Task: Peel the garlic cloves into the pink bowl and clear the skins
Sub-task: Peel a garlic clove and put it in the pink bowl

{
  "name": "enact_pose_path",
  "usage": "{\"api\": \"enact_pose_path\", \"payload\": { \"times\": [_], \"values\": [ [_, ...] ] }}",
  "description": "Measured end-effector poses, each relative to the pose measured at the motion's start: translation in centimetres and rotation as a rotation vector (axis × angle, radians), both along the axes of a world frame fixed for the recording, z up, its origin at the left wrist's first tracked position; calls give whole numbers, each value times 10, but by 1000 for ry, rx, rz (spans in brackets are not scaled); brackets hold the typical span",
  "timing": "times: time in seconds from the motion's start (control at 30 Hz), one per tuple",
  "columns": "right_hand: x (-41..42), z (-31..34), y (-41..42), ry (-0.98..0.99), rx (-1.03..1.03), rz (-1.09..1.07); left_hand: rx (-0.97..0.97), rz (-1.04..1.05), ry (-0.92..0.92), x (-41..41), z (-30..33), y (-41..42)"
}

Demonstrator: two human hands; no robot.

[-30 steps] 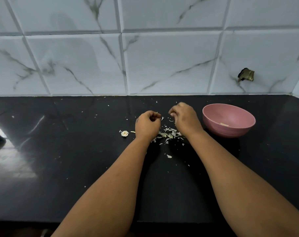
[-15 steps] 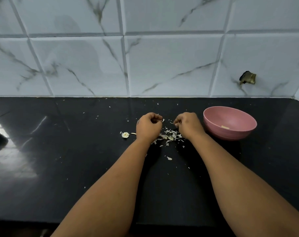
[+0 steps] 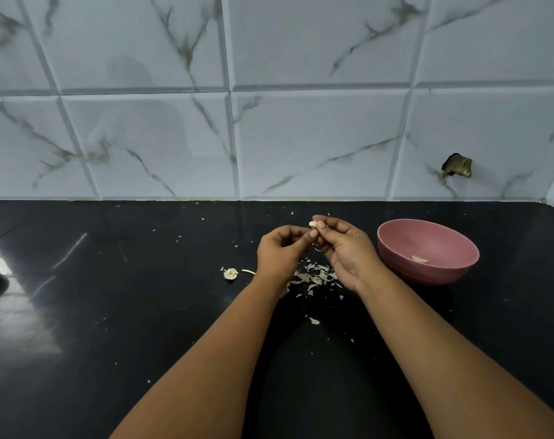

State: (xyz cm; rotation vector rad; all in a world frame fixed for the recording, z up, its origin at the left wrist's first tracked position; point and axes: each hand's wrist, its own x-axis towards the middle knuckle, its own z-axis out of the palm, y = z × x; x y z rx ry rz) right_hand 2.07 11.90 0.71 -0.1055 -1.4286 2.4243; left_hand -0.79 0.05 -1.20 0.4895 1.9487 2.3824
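**Small clove pinched between two hands above the skin pile**

Marble-veined wall tiles back a glossy black tabletop [image 3: 142, 312], and the work sits toward its far edge, right of the middle. Both hands are raised just off the surface. The right hand [image 3: 345, 251] pinches a garlic clove [image 3: 312, 224] at its fingertips, and the left hand [image 3: 279, 251], fingers curled, has its thumb and forefinger meeting the clove from the other side. Directly beneath them lies a heap of papery skins [image 3: 313, 275], with stray flakes scattered toward the near edge. The pink bowl [image 3: 428, 267] stands just beside the right hand, nearer the right edge, with one pale peeled clove [image 3: 420, 258] inside. Left of the heap rest a garlic root stub [image 3: 230, 273] and a thin stem sliver [image 3: 248, 271].

The clove should be light, firm and small, probably slick once bare. It is best held by its sides while a nail lifts the skin at the tip. The skins look weightless and brittle, so they will likely scatter at a breath. Sweeping them together with a flat palm should work better than picking them up singly.
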Motion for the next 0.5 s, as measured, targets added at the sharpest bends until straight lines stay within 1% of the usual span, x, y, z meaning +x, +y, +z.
{"api": "enact_pose_path", "payload": {
  "times": [0.1, 0.17, 0.27, 0.37, 0.5],
  "values": [
    [0, -1, 2, -15, 15, 13, 49, -14, -26, 1, 3, 0],
    [1, -3, 4, -36, 30, 63, 60, -15, -44, -1, 3, -2],
    [1, -7, 9, -50, 42, 130, 50, -40, -72, -3, 3, -2],
    [0, -7, 12, -54, 28, 152, 52, -74, -90, -1, 3, -1],
    [-4, -7, 12, -77, 46, 175, 13, -34, -68, -4, 3, -4]
  ]
}}
